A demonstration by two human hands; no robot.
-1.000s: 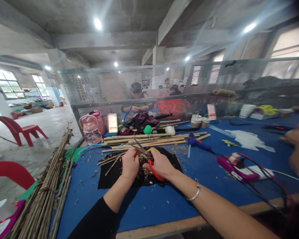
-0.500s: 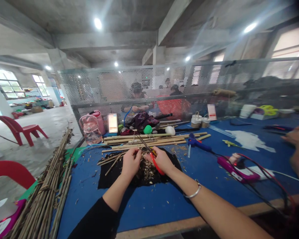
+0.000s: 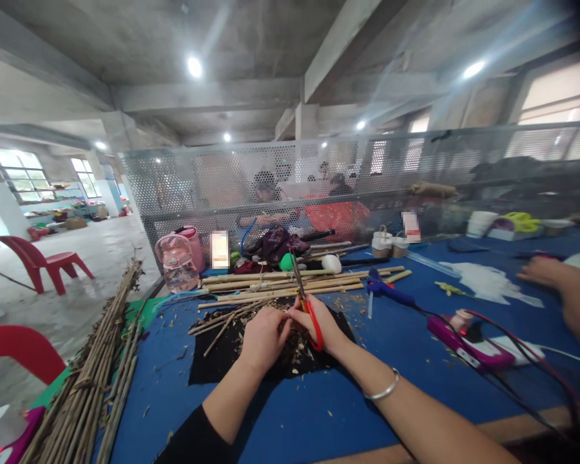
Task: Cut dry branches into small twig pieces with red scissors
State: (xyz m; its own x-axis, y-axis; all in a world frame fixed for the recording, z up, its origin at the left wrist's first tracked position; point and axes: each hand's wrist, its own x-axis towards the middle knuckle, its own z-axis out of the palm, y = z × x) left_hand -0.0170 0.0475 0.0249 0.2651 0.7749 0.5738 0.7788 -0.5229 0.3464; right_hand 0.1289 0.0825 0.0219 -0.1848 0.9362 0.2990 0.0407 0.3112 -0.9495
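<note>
My right hand [image 3: 325, 325] is wrapped round a pair of red-handled scissors [image 3: 314, 327], whose blades point up and away from me. Its thumb and fingertips meet those of my left hand [image 3: 265, 338]. The left fingers are curled in a pinch, and whatever lies between them is too small or hidden to make out. Beneath both hands spreads a black cloth [image 3: 207, 361] strewn with bits of dry plant matter [image 3: 297, 354]. A few thin sticks [image 3: 222, 320] rest on the cloth's left side.
Bamboo-coloured rods [image 3: 290, 290] lie behind the cloth. A blue glue gun [image 3: 389, 288] and a purple power strip [image 3: 468, 345] with cables are to the right. Bundled dry stalks [image 3: 87, 380] lean along the left edge. A co-worker's hand [image 3: 551, 270] reaches in at far right.
My hands have come together at the fingertips, and the scissors have swung more upright. The view has tilted slightly up. The co-worker's hand at right has moved.
</note>
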